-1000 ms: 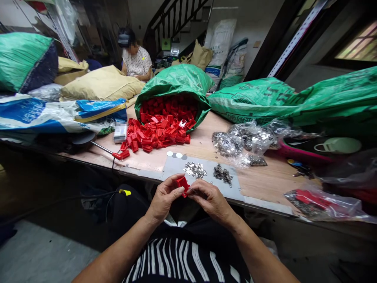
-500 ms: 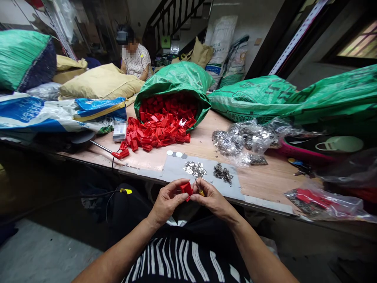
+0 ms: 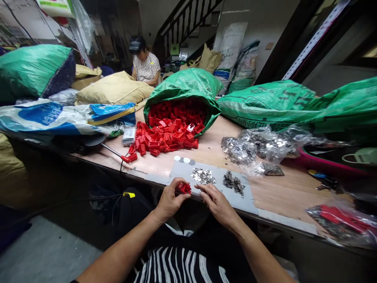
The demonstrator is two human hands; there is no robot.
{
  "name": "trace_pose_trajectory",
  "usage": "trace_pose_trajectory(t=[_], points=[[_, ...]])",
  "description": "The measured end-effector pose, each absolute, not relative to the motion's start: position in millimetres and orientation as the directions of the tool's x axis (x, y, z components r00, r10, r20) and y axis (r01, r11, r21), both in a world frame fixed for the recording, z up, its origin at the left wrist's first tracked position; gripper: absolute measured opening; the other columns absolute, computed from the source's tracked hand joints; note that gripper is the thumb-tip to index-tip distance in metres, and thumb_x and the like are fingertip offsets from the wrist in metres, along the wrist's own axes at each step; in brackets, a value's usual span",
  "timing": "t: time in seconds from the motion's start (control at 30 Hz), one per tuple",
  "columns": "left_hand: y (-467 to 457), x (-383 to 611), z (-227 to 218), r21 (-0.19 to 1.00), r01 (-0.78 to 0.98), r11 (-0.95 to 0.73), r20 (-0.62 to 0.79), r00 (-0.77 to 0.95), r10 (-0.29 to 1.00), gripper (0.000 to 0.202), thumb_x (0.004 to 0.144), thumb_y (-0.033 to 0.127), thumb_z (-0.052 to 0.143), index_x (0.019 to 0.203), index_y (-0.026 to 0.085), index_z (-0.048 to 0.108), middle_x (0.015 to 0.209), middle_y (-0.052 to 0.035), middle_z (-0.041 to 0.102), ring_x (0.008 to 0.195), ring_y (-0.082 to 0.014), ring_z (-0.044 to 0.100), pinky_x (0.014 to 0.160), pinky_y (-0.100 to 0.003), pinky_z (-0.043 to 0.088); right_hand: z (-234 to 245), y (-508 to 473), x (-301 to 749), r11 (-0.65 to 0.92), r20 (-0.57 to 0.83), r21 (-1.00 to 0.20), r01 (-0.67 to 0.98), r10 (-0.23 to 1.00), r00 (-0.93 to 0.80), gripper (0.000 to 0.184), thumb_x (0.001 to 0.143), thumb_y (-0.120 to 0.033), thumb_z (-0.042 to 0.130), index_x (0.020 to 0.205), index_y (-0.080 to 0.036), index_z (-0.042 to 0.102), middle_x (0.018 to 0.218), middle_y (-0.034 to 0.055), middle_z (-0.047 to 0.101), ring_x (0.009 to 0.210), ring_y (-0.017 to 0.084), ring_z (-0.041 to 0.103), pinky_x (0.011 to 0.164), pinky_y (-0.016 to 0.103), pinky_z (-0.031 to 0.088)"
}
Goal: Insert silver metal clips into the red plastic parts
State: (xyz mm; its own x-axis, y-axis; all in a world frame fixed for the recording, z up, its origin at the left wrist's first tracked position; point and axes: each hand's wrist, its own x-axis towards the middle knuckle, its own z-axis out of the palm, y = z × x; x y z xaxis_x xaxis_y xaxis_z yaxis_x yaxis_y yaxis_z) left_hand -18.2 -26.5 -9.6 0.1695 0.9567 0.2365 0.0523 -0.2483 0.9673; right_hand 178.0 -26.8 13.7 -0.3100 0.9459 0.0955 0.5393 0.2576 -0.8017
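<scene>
My left hand (image 3: 172, 199) is closed round a small red plastic housing (image 3: 185, 188), pinched between thumb and fingers above the table's front edge. Just to its right, my right hand (image 3: 214, 201) grips a slim pointed tool (image 3: 198, 187). Its dark tip points at the housing with a small gap between them, and its handle is hidden in my fingers. Beyond the hands, a grey mat (image 3: 212, 167) carries a heap of flat shiny metal pieces (image 3: 203, 176) and a heap of darker metal clips (image 3: 233, 182).
Red housings (image 3: 167, 135) spill from a green sack (image 3: 188, 83) onto the table. Clear bags of metal parts (image 3: 256, 145) lie to the right, near a pink basket (image 3: 326, 163). A red-ended rod (image 3: 113, 151) lies at left. Another person (image 3: 146, 65) sits across the table.
My right hand has drawn the tool slightly away from the housing. The housing has turned in my left hand, showing its hollow side. The whole view has shifted.
</scene>
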Motion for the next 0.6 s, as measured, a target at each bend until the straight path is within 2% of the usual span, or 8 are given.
trace_pose_trajectory(t=[0.17,0.3,0.6], points=[[-8.2,-25.7,-10.2,0.946,0.213,-0.244,0.213,0.161,0.964,0.039,0.070,0.015,0.070,0.108,0.025,0.065,0.101,-0.0025,0.071,0.091,-0.0188,0.065,0.087,-0.031,0.048,9.2,-27.4,172.6,0.319,0.162,-0.710,0.627,0.942,-0.295,0.019,0.087,-0.024,0.051,0.101,-0.022,0.064,0.093,0.0056,0.068,0.083,0.020,0.063,0.078,0.033,0.048],[-3.2,-25.7,-8.5,0.942,0.211,-0.260,0.216,0.210,0.953,0.038,0.069,0.016,0.071,0.106,0.026,0.070,0.103,-0.0036,0.072,0.094,-0.0205,0.065,0.088,-0.032,0.047,9.9,-26.9,168.4,0.339,0.146,-0.671,0.659,0.932,-0.331,0.015,0.088,-0.022,0.051,0.093,-0.023,0.065,0.088,0.0034,0.070,0.080,0.019,0.064,0.075,0.031,0.048],[-2.9,-26.7,-8.8,0.924,0.232,-0.304,0.250,0.237,0.939,0.036,0.071,0.019,0.071,0.107,0.025,0.069,0.103,-0.0040,0.072,0.094,-0.0200,0.065,0.087,-0.030,0.048,10.5,-19.9,167.0,0.368,0.162,-0.625,0.688,0.924,-0.347,0.017,0.088,-0.019,0.052,0.096,-0.022,0.067,0.091,0.0047,0.069,0.085,0.019,0.064,0.078,0.031,0.048]])
